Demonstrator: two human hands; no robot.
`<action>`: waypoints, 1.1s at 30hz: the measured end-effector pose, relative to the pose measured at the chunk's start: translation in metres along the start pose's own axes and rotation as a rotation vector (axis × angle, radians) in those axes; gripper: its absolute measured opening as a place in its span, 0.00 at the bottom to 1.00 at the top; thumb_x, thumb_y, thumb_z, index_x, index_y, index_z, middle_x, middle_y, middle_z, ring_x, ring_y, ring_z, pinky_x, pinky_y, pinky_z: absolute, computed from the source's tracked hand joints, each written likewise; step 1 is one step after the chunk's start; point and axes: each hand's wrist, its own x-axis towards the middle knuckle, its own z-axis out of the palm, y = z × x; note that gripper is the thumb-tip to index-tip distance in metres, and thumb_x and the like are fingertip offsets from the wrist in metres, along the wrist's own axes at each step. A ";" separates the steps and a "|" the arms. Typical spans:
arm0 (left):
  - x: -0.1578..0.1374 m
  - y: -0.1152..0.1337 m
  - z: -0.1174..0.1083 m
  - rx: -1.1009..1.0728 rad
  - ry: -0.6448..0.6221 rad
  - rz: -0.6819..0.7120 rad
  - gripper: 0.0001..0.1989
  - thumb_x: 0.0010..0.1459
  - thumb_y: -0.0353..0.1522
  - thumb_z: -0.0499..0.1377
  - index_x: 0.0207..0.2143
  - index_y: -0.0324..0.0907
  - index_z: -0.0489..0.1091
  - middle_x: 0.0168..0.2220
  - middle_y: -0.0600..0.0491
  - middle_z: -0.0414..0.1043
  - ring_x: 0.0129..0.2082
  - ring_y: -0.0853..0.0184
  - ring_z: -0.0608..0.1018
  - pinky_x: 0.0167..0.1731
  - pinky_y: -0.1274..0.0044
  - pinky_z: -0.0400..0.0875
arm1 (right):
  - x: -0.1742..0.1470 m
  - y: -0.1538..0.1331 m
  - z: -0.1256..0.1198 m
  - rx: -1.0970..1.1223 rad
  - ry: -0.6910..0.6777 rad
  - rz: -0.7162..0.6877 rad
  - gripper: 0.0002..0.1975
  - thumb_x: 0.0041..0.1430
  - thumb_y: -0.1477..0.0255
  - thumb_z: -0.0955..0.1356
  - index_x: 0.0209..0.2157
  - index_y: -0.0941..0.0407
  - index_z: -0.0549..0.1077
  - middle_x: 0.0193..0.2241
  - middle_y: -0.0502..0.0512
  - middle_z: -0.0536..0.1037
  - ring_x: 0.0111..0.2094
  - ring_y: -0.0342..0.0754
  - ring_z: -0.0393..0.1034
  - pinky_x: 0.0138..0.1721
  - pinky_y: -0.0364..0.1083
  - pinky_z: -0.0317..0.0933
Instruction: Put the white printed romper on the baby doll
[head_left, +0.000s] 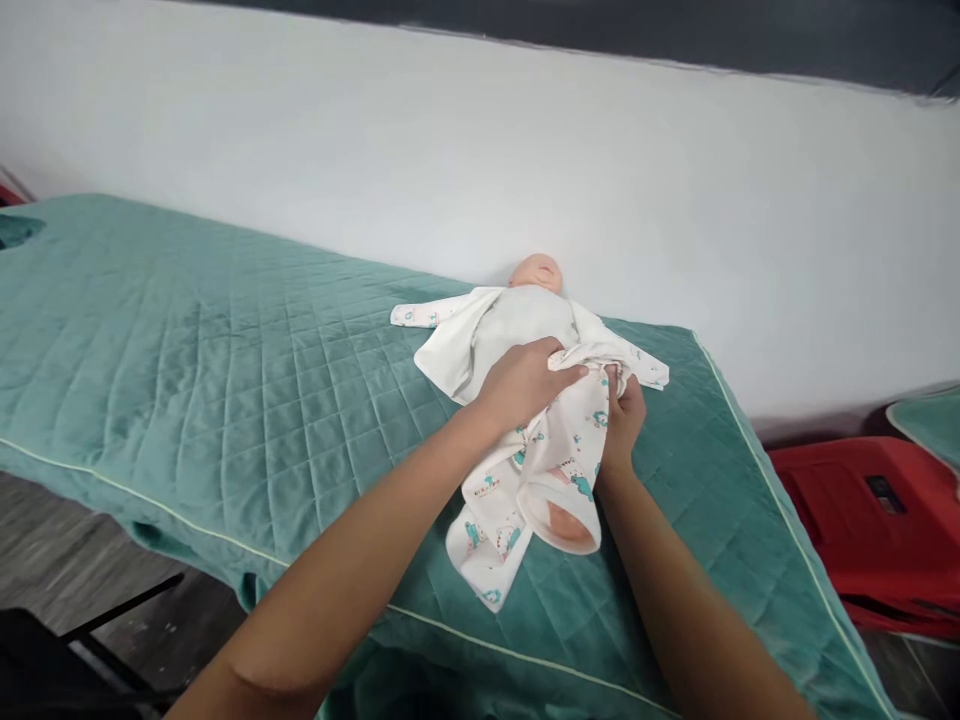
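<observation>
Pinching w/ closed L hand (529, 385) on the rolled top edge of small white soft-cloth trousers w/ teal & pink animal print (574, 430); curling R hand (626, 415) closed on the other side of same edge, w/ fingertips partly lost in cloth, so being unable to tell grip depth there; leaving no wide gap in either; seeing trousers lying over lower part of a pale-bodied baby doll w/ peach-coloured head (517, 325), nr front of the surface, legs trailing toward camera; spotting a peach patch inside right-hand cuff, prob. a foot; spotting none at left-hand leg end, so prob. needing a check there before pulling; best spreading waist edge btwn both hands & lifting evenly, bit by bit per side, not tugging at one; best sliding fingers inside to clear bunching; best raising hips slightly rather than dragging cloth under; risking twisted legs if hurrying; going outward, finding a white long-sleeved jacket w/ printed sleeves (450, 350) lying open round torso, sleeves stretching out both sides; best minding its right-hand front, lying close to waist edge, to avoid trapping it; resting all on a teal quilted cover w/ pale piping (247, 330), by a plain white wall (450, 150); noting a red plastic seat-like thing (832, 500) off right, well apart.
</observation>
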 end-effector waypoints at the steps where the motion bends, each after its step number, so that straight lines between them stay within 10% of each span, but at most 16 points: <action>1: -0.002 0.002 0.001 -0.006 -0.013 -0.008 0.15 0.59 0.45 0.56 0.33 0.42 0.68 0.31 0.53 0.73 0.31 0.65 0.73 0.29 0.76 0.59 | 0.001 0.000 0.000 0.022 0.019 0.009 0.20 0.60 0.52 0.63 0.27 0.54 0.62 0.25 0.47 0.63 0.28 0.43 0.56 0.31 0.44 0.53; 20: 0.021 -0.011 0.001 -0.090 0.078 0.063 0.11 0.59 0.39 0.56 0.29 0.41 0.66 0.30 0.55 0.70 0.32 0.68 0.69 0.34 0.76 0.61 | 0.016 0.009 0.010 0.009 0.006 -0.010 0.20 0.62 0.52 0.62 0.27 0.55 0.62 0.25 0.46 0.63 0.29 0.43 0.57 0.32 0.44 0.54; 33: 0.012 -0.052 -0.027 -0.837 -0.007 -0.063 0.14 0.46 0.35 0.66 0.35 0.41 0.70 0.29 0.57 0.67 0.28 0.72 0.70 0.29 0.80 0.64 | -0.004 -0.022 0.004 0.090 -0.315 -0.001 0.11 0.55 0.62 0.72 0.36 0.53 0.73 0.30 0.47 0.71 0.30 0.42 0.62 0.32 0.43 0.58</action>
